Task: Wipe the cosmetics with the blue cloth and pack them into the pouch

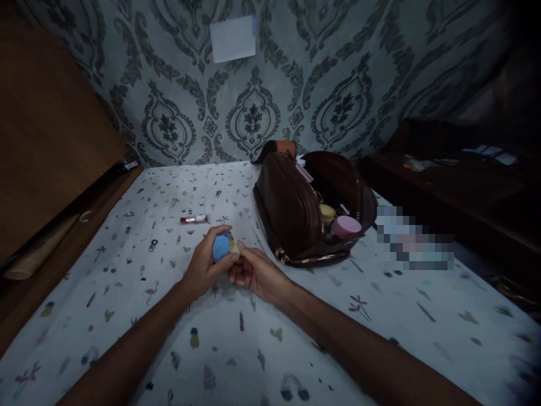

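My left hand (205, 265) is closed around a small, round blue item with a yellow part (221, 248); its exact kind I cannot make out. From the right, my right hand (258, 273) pinches at the yellow side, thumb and fingertips pressed together and the other fingers curled. Both hands are slightly above the patterned sheet (228, 361). Beyond my left hand lies a small lip gloss tube (194, 219) with a dark red end. To the right of my hands stands a brown toiletry bag (283, 203), unzipped, with a pink-lidded jar (346, 226) and a yellow round lid (327, 213) inside.
A patterned wall (253, 107) with a white card (234, 38) rises behind the sheet. Brown wooden furniture (54, 129) borders the left side. Dark furniture (456, 186) with small objects stands along the right, and a blurred-out patch (416, 239) lies beside the bag.
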A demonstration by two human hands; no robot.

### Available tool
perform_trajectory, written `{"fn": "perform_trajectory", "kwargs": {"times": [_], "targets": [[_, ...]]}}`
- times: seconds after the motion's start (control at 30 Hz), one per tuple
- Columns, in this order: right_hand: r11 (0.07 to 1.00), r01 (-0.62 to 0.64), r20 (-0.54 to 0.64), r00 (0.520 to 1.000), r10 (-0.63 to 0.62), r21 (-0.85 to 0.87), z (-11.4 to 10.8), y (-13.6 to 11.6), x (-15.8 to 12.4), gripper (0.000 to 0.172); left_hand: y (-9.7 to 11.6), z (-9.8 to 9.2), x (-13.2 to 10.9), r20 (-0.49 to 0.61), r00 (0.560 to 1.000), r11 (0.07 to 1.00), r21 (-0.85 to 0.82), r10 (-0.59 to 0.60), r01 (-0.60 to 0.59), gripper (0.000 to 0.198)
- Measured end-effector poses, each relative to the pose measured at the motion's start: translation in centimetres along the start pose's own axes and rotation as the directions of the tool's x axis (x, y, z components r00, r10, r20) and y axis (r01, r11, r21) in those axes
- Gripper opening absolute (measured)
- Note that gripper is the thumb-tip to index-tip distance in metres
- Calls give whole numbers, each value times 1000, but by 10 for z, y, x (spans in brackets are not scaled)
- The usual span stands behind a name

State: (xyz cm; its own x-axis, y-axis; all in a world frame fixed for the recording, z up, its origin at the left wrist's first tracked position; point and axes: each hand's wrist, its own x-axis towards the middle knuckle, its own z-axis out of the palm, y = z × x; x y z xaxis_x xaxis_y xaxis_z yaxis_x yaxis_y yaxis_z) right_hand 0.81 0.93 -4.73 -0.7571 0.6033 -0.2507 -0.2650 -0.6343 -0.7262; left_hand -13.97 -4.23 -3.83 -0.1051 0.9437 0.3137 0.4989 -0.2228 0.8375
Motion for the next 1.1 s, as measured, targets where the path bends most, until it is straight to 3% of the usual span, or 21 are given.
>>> {"fn": "perform_trajectory", "kwargs": {"times": [0.13,0.3,0.57,0.8,1.1], "targets": [[1000,4,-17,1000,-5,-27,2,1,-1,54,6,-2,1,-16,997,997,-4,-73,73,45],[996,92,-78,993,-93,-15,0,0,-1,58,11,-5,2,-62,996,994,79,-67,72,40],[987,127,-5,992,-128,-94,-2,5,-1,57,9,-5,0,-67,994,996,-17,-87,86,37],[986,159,33,987,-157,-54,-2,0,-2,58,8,-4,5,-230,966,990,-98,-122,102,39],[989,147,97,984,-149,23,-2,0,-3,51,2,0,7,-141,955,943,-252,-260,219,52]]}}
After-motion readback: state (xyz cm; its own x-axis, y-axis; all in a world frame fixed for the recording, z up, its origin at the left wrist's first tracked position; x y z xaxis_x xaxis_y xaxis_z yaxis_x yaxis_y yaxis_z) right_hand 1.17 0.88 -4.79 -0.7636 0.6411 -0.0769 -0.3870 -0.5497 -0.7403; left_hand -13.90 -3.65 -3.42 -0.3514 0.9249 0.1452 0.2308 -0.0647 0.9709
